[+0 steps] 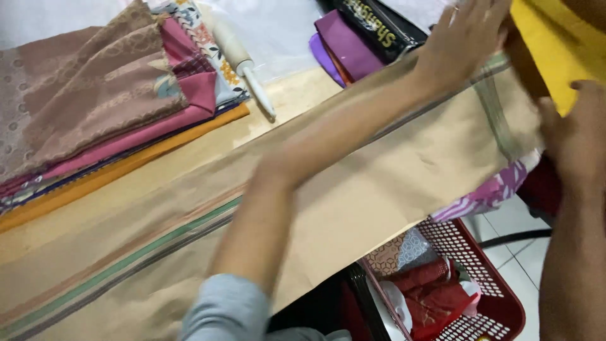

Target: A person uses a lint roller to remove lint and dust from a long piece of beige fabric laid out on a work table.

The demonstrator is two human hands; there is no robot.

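While the left hand [464,41] lies flat with its fingers spread on the far end of the tan cloth [391,183], the right hand [577,136] rests at the near corner of that same end, its fingers hidden from view, so whether it pinches the cloth or only presses on it cannot be told. As far as the work shows, the cloth is already laid out lengthways along the worktop [297,95] and looks mostly smooth; judging by how it lies, what remains is the end beneath the hands, where the edge is uneven and hangs off the worktop. It is a long, plain beige length with a band of green and brown stripes running along one side and another striped band crossing it just below the left hand. Beyond the left forearm sits a stack of folded fabrics [101,107] in pink, dusty rose and orange, with a white-handled roller [243,63] beside it. Under the right hand a red perforated basket [486,278] holds red and patterned cloth on the floor.
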